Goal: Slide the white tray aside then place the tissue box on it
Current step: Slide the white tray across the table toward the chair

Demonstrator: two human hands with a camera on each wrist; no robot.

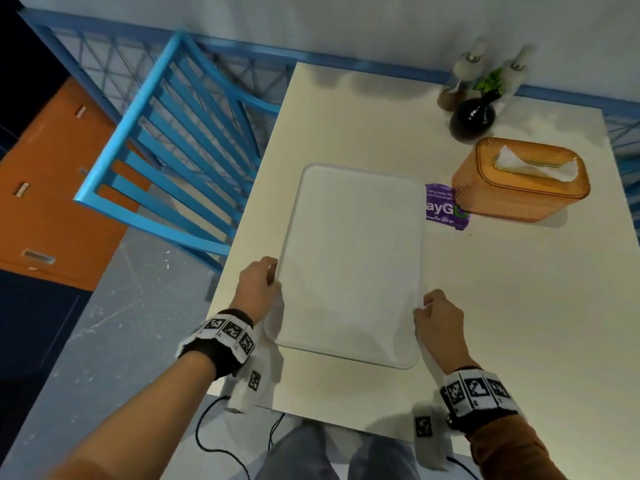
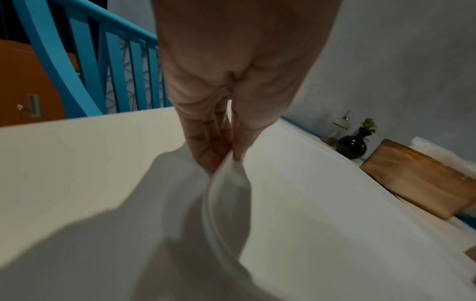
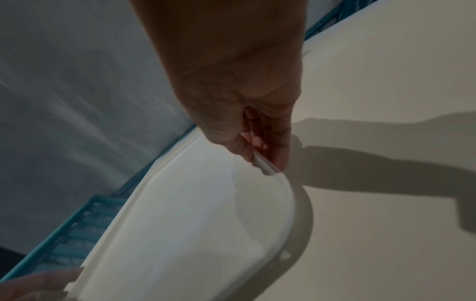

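The flat white rectangular plastic tray point(image 1: 353, 265) lies on the cream bench point(image 1: 519, 306), its long axis running away from the person toward the wall. The left hand point(image 1: 258, 287) pinches the tray's left rim near the close corner; the right hand point(image 1: 438, 320) pinches the right rim opposite. The amber ribbed tissue box point(image 1: 519, 180) stands just beyond the tray's far right corner, its long axis crosswise, partly covering a purple sticker point(image 1: 445, 207).
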